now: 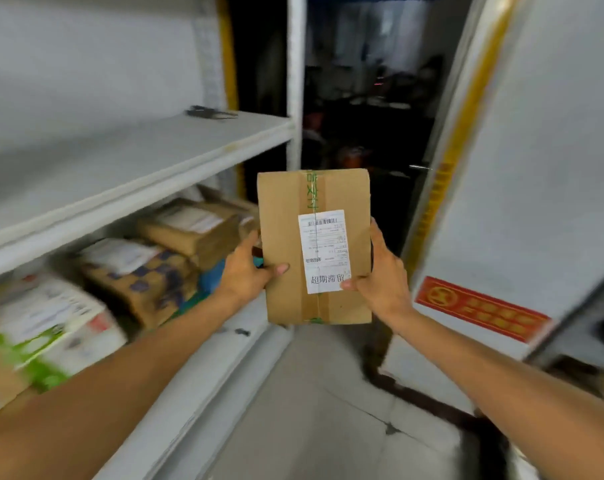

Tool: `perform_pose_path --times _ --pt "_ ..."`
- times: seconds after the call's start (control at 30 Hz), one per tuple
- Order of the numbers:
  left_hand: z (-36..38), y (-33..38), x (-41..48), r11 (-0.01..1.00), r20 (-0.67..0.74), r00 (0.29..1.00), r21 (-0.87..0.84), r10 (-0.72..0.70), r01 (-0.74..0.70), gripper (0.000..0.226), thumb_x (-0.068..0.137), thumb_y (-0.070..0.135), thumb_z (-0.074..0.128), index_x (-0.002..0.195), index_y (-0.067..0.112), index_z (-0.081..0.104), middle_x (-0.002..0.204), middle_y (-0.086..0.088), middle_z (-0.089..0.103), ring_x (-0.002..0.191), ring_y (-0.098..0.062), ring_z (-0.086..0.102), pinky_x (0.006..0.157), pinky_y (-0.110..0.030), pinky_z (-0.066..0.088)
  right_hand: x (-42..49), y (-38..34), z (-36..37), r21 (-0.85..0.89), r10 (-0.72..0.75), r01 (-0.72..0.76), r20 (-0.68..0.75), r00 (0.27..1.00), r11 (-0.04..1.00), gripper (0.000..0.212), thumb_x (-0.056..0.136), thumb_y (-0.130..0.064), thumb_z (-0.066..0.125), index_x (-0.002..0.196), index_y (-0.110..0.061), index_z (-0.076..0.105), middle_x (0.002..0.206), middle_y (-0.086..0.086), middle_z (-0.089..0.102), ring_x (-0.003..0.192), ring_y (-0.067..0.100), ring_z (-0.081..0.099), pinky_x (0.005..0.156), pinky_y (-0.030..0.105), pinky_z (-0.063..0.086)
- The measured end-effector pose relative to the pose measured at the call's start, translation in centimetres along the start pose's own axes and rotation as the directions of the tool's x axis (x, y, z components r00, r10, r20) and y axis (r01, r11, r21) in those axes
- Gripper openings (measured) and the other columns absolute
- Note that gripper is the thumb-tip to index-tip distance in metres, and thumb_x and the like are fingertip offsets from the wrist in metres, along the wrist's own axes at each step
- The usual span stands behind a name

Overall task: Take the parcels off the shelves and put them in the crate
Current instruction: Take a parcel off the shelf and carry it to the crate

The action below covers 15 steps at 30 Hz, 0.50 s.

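- Left hand (246, 268) and right hand (380, 275) clasp the cardboard parcel (286, 237) by opposite edges, thumbs on its face.
- Keep both holds; the crate is out of view.

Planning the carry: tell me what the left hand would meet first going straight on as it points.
The left hand grips the cardboard parcel, so that comes first; past it probably the white shelf upright, depth unclear.

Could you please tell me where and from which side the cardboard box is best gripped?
Grip the box by its long side edges, low down, one hand from each side, as the left hand and right hand do now. It is flat and broad, so thumbs on its front steady it.
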<state>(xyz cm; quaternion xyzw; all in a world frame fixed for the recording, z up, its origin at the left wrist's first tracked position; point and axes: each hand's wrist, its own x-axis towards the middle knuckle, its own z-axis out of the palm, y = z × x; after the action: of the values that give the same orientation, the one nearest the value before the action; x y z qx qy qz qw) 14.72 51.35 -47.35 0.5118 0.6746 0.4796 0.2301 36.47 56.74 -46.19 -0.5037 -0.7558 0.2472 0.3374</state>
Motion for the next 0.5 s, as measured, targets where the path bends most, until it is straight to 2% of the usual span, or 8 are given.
perform_pose_path --times 0.07,0.17,0.23,0.33,0.4,0.43,0.5 --pt "4.3 1.9 2.7 0.998 0.075 0.996 -0.01 0.058 -0.057 0.077 0.075 0.017 0.081 0.141 0.023 0.042 0.125 -0.003 0.06 0.119 -0.025 0.054 0.096 -0.035 0.046 0.3 2.3 -2.9 -0.022 0.091 -0.094 -0.119 0.989 0.995 0.118 0.067 -0.011 0.085 0.153 -0.032 0.007 0.132 0.001 0.057 0.12 0.028 0.055 0.094 0.046 0.05" --pt "11.0 5.0 5.2 0.989 0.223 0.965 -0.079 0.14 -0.126 0.09 0.077 0.011 0.079 0.149 0.031 0.029 0.134 0.0 0.056 0.125 -0.021 0.049 0.104 -0.039 0.042 0.0 5.4 -7.5 -0.017 0.276 -0.289 -0.241 0.93 0.957 0.117 0.069 -0.007 0.082 0.152 -0.04 0.006 0.131 0.001 0.055 0.114 0.028 0.058 0.091 0.047 0.053" --pt "15.0 6.6 6.1 0.985 0.321 0.932 -0.097 0.166 -0.142 0.089 0.079 0.014 0.078 0.15 0.031 0.027 0.136 0.001 0.054 0.126 -0.021 0.049 0.104 -0.04 0.041 -0.8 7.0 -10.4 -0.057 0.351 -0.39 -0.331 0.876 0.919 0.118 0.066 -0.007 0.083 0.153 -0.037 0.01 0.117 0.002 0.061 0.102 0.026 0.062 0.086 0.041 0.054" --pt "20.8 8.9 6.5 0.982 0.461 0.869 -0.136 0.181 -0.132 0.09 0.08 0.019 0.077 0.152 0.026 0.024 0.143 -0.002 0.048 0.127 -0.02 0.048 0.101 -0.033 0.039 -2.8 9.3 -13.7 -0.089 0.41 -0.506 -0.476 0.778 0.858 0.116 0.064 -0.011 0.084 0.153 -0.033 0.015 0.101 0.003 0.065 0.093 0.026 0.063 0.081 0.036 0.052" --pt "24.3 10.5 6.1 0.976 0.528 0.824 -0.174 0.207 -0.134 0.09 0.081 0.017 0.077 0.152 0.03 0.022 0.135 -0.002 0.052 0.109 -0.015 0.057 0.092 -0.033 0.048 -4.4 10.9 -15.5 -0.07 0.444 -0.568 -0.547 0.709 0.82 0.115 0.065 -0.012 0.084 0.153 -0.036 0.014 0.101 0.0 0.064 0.094 0.024 0.062 0.078 0.031 0.049" --pt "25.9 11.2 5.8 0.971 0.568 0.793 -0.2 0.223 -0.13 0.091 0.081 0.015 0.076 0.151 0.035 0.021 0.125 0.0 0.056 0.099 -0.013 0.061 0.086 -0.036 0.053 -5.2 11.7 -16.3 -0.055 0.463 -0.596 -0.576 0.674 0.801 0.115 0.065 -0.011 0.083 0.153 -0.038 0.013 0.104 -0.001 0.065 0.096 0.024 0.061 0.078 0.032 0.048" --pt "28.9 12.4 5.1 0.963 0.646 0.719 -0.235 0.257 -0.133 0.09 0.082 0.012 0.075 0.149 0.041 0.021 0.104 0.009 0.056 0.093 -0.019 0.064 0.083 -0.046 0.057 -6.7 13.2 -17.7 -0.035 0.484 -0.642 -0.626 0.611 0.766 0.115 0.066 -0.011 0.083 0.152 -0.04 0.013 0.107 -0.002 0.065 0.097 0.023 0.061 0.08 0.035 0.049"
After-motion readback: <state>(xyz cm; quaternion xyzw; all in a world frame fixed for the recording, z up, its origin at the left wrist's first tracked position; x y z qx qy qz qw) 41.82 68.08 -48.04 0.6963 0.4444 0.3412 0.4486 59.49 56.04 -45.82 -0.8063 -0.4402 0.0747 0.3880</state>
